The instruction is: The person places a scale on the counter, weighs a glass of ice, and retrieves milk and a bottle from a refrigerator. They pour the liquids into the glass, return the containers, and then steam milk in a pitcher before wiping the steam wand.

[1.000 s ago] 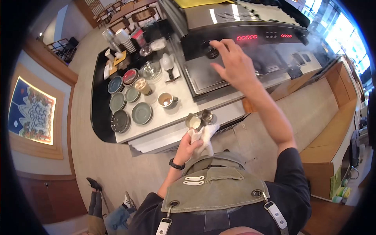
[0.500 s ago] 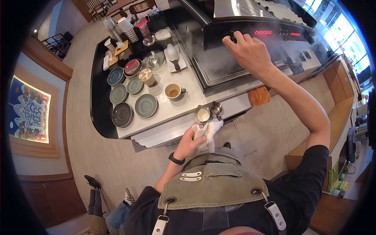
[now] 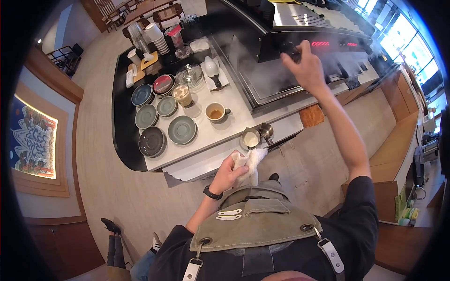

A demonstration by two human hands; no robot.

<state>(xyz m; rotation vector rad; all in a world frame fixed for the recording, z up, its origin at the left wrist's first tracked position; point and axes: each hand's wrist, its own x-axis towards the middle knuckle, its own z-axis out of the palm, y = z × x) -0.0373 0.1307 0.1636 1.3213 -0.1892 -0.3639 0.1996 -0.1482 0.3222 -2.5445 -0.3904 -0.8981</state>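
Note:
My left hand is closed around a white cloth, just below a metal pitcher with creamy liquid inside. A smaller metal cup stands right beside the pitcher. At the espresso machine, the fingers of my right hand are closed on a black knob, partly hidden by the hand. Steam drifts over the drip tray below. On the white counter sits a cup with brown coffee, left of the pitcher.
Several saucers, a glass with a layered drink, a spoon on a napkin and stacked paper cups occupy the counter. An orange cloth hangs at its edge. Another person's legs show at lower left.
My right hand has shifted slightly right and down, still at the knob. More steam spreads over the drip tray. The view has shifted a little, and my left hand still holds the cloth.

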